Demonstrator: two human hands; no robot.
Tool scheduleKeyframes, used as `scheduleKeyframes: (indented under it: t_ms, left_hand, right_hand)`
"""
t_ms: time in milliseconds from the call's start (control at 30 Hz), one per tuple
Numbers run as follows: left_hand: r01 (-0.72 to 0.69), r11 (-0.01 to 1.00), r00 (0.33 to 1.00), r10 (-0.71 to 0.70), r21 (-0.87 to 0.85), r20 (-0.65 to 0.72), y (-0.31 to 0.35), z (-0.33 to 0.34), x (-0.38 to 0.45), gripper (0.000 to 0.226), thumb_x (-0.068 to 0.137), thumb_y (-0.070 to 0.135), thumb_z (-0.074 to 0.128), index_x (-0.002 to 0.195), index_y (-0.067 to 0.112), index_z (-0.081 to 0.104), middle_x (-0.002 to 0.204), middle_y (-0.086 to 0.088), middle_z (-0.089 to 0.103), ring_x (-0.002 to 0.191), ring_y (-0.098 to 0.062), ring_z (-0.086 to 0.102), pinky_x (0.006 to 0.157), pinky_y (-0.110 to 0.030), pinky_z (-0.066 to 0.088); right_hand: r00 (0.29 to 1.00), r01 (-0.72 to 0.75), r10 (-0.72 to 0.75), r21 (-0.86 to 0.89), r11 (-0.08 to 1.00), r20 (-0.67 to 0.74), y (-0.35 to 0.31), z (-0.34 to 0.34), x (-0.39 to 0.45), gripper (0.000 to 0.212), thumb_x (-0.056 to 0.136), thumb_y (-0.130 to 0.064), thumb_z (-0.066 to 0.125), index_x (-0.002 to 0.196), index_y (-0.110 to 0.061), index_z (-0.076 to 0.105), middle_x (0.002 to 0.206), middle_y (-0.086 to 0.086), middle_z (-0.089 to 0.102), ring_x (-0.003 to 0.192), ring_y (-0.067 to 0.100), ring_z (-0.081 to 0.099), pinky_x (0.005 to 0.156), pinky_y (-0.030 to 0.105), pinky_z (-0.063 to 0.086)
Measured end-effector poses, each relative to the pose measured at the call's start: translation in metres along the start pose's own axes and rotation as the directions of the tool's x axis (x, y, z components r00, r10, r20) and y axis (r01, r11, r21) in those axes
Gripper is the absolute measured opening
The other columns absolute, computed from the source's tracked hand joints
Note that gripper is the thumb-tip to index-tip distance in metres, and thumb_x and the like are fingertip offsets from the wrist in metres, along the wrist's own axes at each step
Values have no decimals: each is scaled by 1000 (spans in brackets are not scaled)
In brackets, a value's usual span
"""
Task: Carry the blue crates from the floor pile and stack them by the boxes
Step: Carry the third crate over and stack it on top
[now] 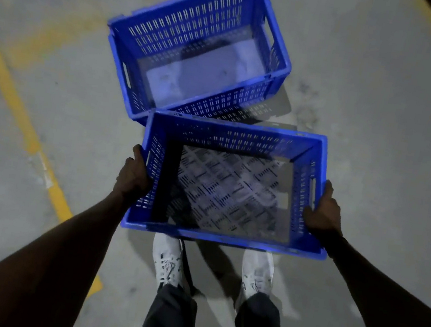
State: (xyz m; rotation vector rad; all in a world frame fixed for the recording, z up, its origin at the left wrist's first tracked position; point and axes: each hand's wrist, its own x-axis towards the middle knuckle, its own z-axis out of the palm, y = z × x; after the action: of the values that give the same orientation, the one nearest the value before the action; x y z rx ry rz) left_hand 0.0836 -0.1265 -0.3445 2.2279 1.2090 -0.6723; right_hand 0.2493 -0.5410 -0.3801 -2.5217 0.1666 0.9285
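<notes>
On the grey concrete floor (363, 157), crossed by a worn yellow line (13, 102), a second blue crate (202, 21) is being left standing open side up, slightly askew, just beyond the carried one. The near blue crate (222, 238) is being held level above a pair of white shoes (167, 261). Its left short wall is being gripped by the left hand (134, 176), and its right short wall, beside the handle slot, by the right hand (323, 210).

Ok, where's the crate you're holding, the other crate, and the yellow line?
held crate (222, 238), head view, near rim.
floor crate (191, 18), head view, far slotted wall.
yellow line (9, 93), head view, painted stripe middle.
</notes>
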Motion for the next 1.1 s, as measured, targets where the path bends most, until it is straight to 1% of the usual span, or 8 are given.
scheduleKeyframes:
  t_ms: [100, 267, 367, 433, 667, 867, 1000, 1100]
  left_hand:
    - [-59, 998, 998, 59, 12, -20, 4, -41, -29, 73, 85, 3, 59, 145, 18, 21, 100, -23, 51, 87, -46, 57, 71, -51, 45]
    - [-153, 986, 986, 157, 63, -57, 6, -139, -94, 71, 92, 8, 56, 150, 20, 18, 97, -19, 46, 82, -45, 58, 67, -49, 46]
    - [-164, 981, 979, 174, 100, -101, 4, -213, -147, 70, 94, 12, 56, 153, 19, 18, 105, -23, 49, 82, -45, 59, 63, -44, 42]
    - [-155, 981, 974, 171, 112, -147, 0, -259, -184, 71, 95, 15, 56, 154, 19, 17, 110, -25, 49, 85, -47, 60, 63, -45, 41]
    - [-57, 986, 957, 99, 157, -274, -40, -395, -323, 74, 96, 20, 53, 158, 17, 11, 115, -25, 48, 90, -49, 62, 65, -47, 41]
    - [69, 997, 942, -56, 27, -331, -123, -448, -427, 83, 90, 19, 64, 156, 11, 14, 116, -26, 49, 94, -52, 63, 68, -49, 46]
    - [129, 972, 916, -192, -195, -352, -188, -454, -481, 76, 88, 14, 65, 148, 12, 19, 108, -24, 52, 87, -48, 62, 69, -51, 52]
    - [162, 919, 883, -297, -359, -363, -234, -449, -509, 75, 88, 10, 63, 149, 11, 19, 98, -22, 54, 78, -43, 58, 62, -44, 45]
  right_hand:
    - [1000, 23, -23, 4, 1000, 2, -16, -20, -27, 101, 71, -33, 52, 159, -10, 10, 114, 34, 60, 102, 50, 60, 86, 46, 49]
    - [995, 75, -73, -30, 997, 70, -56, -68, -90, 95, 83, -7, 69, 159, -9, 13, 115, 34, 65, 102, 50, 63, 84, 45, 50]
    - [983, 141, -138, -14, 990, 123, -103, -111, -143, 96, 79, -17, 69, 158, -5, 15, 126, 32, 62, 107, 51, 62, 87, 46, 50]
    - [970, 198, -194, -11, 980, 147, -136, -141, -180, 103, 68, -29, 58, 159, -7, 16, 133, 29, 59, 111, 50, 61, 89, 44, 49]
    - [916, 375, -362, -50, 926, 174, -251, -228, -293, 96, 68, -31, 47, 159, -16, 22, 134, 25, 60, 111, 48, 61, 89, 44, 49]
    - [809, 585, -563, -135, 800, 170, -376, -266, -363, 73, 82, -17, 62, 152, -14, 40, 135, 23, 61, 113, 41, 63, 87, 44, 51]
    - [678, 734, -709, -227, 640, 195, -471, -269, -411, 60, 88, -8, 63, 146, -14, 47, 117, 20, 69, 101, 40, 66, 73, 41, 49]
    - [564, 820, -789, -277, 501, 245, -546, -260, -455, 61, 88, -15, 61, 146, -20, 45, 120, 18, 68, 105, 40, 65, 78, 47, 54]
